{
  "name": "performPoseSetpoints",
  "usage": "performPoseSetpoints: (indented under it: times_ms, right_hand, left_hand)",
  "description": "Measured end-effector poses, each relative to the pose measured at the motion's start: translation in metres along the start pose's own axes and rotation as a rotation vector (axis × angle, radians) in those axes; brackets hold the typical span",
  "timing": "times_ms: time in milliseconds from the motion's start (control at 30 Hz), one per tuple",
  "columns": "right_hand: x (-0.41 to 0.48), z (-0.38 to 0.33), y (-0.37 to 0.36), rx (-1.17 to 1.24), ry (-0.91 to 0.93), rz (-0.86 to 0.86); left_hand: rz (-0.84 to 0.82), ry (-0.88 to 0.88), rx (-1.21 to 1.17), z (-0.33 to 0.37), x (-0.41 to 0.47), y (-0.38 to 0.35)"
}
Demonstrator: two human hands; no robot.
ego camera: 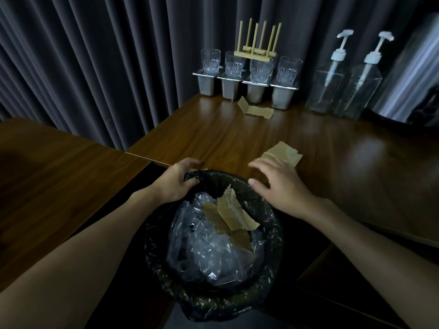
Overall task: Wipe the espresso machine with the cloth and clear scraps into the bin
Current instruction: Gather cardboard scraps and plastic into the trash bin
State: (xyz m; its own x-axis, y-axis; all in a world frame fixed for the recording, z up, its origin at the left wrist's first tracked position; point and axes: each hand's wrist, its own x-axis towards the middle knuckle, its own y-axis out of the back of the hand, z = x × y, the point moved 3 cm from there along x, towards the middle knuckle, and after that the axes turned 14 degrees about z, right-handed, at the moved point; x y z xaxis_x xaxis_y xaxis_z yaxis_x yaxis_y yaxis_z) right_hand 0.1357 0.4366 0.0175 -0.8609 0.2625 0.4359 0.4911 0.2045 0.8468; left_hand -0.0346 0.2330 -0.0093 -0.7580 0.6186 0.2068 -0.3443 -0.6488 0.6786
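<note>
Left hand (177,184) grips the far-left rim of the bin (213,302), fingers curled round the black liner (156,248). The bin sits below me, its far rim against the counter (332,162) edge.

Right hand (278,186) is spread and relaxed, palm down over the bin's far-right rim, holding nothing. Its fingers overlap the near edge of a cardboard scrap (282,154) lying on the counter. I cannot tell whether they touch it.

In the bin, several scraps (230,212) lie on crumpled clear plastic (204,252).

A second scrap (255,110) lies further back on the counter, just in front of four steel cups (255,92), each with a glass (261,68) on top. A wooden rack (257,41) stands behind them. Two pump bottles (327,89) stand to the right. There is a shiny metal body (408,79) at the right edge, which I cannot identify. A grey curtain (95,67) hangs behind.
</note>
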Motion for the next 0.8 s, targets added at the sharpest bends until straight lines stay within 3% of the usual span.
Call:
performPoseSetpoints:
  times_ms: [67, 167, 333, 467, 667, 800]
  right_hand:
    - [0.006, 0.026, -0.003, -0.133, -0.109, -0.037]
    - [0.002, 0.05, -0.013, -0.13, -0.251, -0.156]
    - [0.001, 0.043, -0.011, -0.144, -0.168, -0.09]
    - [0.0, 0.042, -0.013, -0.147, -0.169, -0.173]
    - [0.01, 0.037, -0.009, -0.214, -0.106, -0.001]
    - [0.016, 0.018, -0.003, -0.202, -0.091, 0.288]
  left_hand:
    - [-0.002, 0.001, -0.002, 0.0, 0.001, 0.0]
    - [0.005, -0.001, -0.001, -0.001, 0.001, -0.001]
    - [-0.008, -0.015, 0.002, -0.001, 0.002, 0.0]
    - [0.0, -0.041, 0.027, -0.004, 0.003, 0.004]
    - [0.043, -0.018, 0.091, -0.026, 0.003, 0.028]
    - [0.06, 0.01, 0.12, -0.033, 0.003, 0.039]
